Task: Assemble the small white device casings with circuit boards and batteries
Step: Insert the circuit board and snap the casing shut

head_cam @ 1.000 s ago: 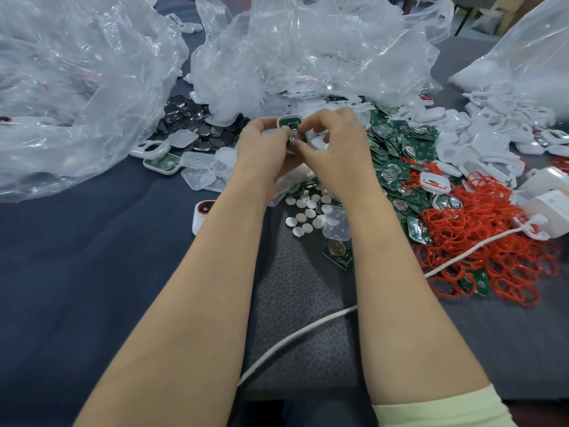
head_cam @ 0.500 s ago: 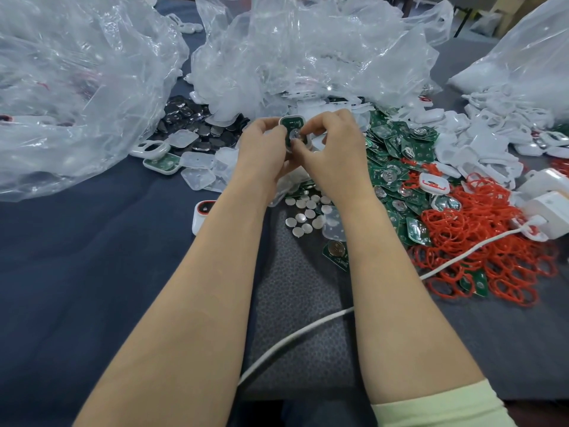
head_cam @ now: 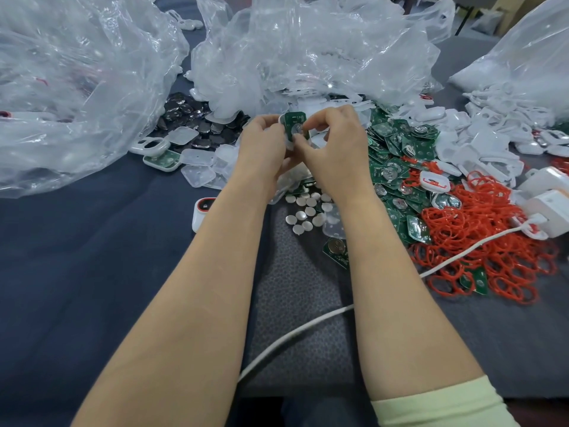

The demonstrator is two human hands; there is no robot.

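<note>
Both hands were up together over the middle of the worktop point(head_cam: 77, 257), well above the heaps. The left hand point(head_cam: 261, 143) had its fingers curled round the left edge of a green board point(head_cam: 292, 120), which stood nearly upright and faced the person. A sliver of white casing point(head_cam: 281, 119) showed behind its left edge. The right hand point(head_cam: 335, 143) pinched the same board from the other side, thumb and forefinger closed at a round silver battery point(head_cam: 297, 129) on its face. I could not tell whether the battery was fully seated.

Below the wrists, loose batteries point(head_cam: 308, 211) lay scattered on a grey mat point(head_cam: 295, 288). To the right spread a heap of green boards point(head_cam: 397, 155), and beyond it red rings point(head_cam: 480, 241) in a tangle. White casings point(head_cam: 480, 140) were piled further back on that side. A white cable point(head_cam: 308, 328) ran across the mat, passed under the right forearm and went on to a white box point(head_cam: 551, 208) at the right edge.

On the left lay clear lids point(head_cam: 197, 157), dark discs point(head_cam: 191, 118) behind them, and one small white unit point(head_cam: 201, 211) with a red spot, alone beside the left forearm. Big clear bags point(head_cam: 77, 87) crowded the back of the worktop.
</note>
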